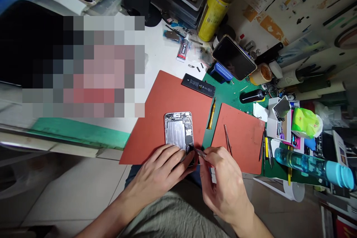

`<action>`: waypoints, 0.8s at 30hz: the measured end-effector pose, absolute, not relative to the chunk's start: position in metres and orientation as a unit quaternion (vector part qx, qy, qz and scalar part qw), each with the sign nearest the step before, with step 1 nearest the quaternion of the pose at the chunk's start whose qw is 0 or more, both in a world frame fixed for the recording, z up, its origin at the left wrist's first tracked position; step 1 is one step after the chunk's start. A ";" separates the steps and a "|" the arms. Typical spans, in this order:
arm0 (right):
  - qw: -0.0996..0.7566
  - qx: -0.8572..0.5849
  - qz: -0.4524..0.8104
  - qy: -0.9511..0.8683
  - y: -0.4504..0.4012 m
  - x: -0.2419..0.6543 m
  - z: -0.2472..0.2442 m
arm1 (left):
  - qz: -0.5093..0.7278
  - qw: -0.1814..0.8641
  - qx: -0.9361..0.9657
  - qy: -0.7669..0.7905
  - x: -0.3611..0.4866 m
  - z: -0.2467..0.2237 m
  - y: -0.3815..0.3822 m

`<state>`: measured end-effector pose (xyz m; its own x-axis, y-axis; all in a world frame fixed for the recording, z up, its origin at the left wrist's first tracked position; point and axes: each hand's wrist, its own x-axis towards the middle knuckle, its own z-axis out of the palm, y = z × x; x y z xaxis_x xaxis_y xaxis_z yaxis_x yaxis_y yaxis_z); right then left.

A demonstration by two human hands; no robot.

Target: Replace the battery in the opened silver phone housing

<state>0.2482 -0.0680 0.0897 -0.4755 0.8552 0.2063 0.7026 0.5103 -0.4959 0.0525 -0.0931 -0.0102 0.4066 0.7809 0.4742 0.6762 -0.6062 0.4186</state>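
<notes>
An opened phone housing (178, 128) lies on a red mat (161, 111) at the bench's near edge, its silver inside and circuit board facing up. My left hand (160, 171) rests on the housing's near end and pins it down. My right hand (223, 182) pinches a thin metal tool (198, 152) whose tip touches the housing's lower right corner. A black phone battery (198, 85) lies at the mat's far corner. A gold-handled screwdriver (211, 113) sits in the gap between the two red mats.
Tweezers (227, 139) lie on a second red mat (242, 137) to the right. Beyond it are a dark-screened phone (233, 57) on a stand, a yellow can (213, 11), a glue tube (182, 50), a blue bottle (312, 165) and a cluttered parts tray (279, 119).
</notes>
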 end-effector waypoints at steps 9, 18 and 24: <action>0.248 -0.456 0.090 -0.850 -0.061 0.242 0.084 | 0.345 0.075 0.826 0.439 0.053 -0.008 -0.093; 0.251 -0.459 0.060 -0.850 -0.061 0.239 0.081 | 0.349 0.071 0.823 0.443 0.054 -0.007 -0.091; 0.253 -0.464 0.058 -0.847 -0.060 0.238 0.079 | 0.344 0.071 0.825 0.443 0.053 -0.011 -0.092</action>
